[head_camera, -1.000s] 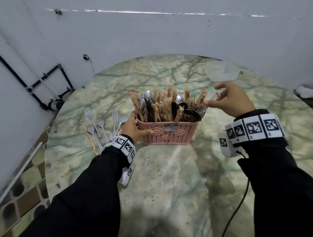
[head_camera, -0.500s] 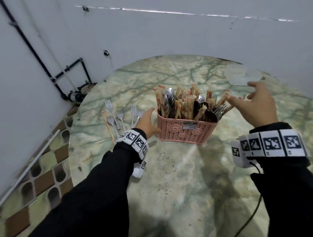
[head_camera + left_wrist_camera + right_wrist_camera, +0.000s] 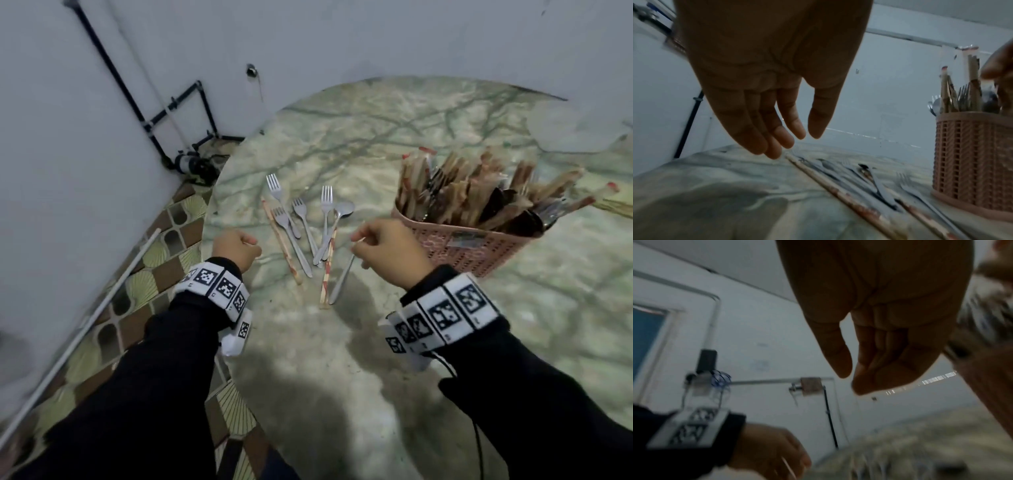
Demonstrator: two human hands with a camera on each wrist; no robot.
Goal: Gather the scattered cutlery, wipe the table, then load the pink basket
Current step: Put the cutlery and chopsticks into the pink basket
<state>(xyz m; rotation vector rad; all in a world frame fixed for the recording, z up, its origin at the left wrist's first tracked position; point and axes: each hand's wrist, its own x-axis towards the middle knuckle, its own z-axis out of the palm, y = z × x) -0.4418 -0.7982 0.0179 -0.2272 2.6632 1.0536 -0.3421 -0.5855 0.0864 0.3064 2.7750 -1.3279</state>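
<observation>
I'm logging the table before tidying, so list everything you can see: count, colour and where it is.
forks: four, silver, loose on the table's left part
spoon: one, silver, beside the forks
metal handle: one, silver, top hidden by the right hand
wrapped chopsticks: two, tan and red, among the forks
pink basket: one, right, packed with cutlery
table: one, green marble
pipes: black, left wall
left hand: empty, left of the forks
right hand: empty, beside the basket
</observation>
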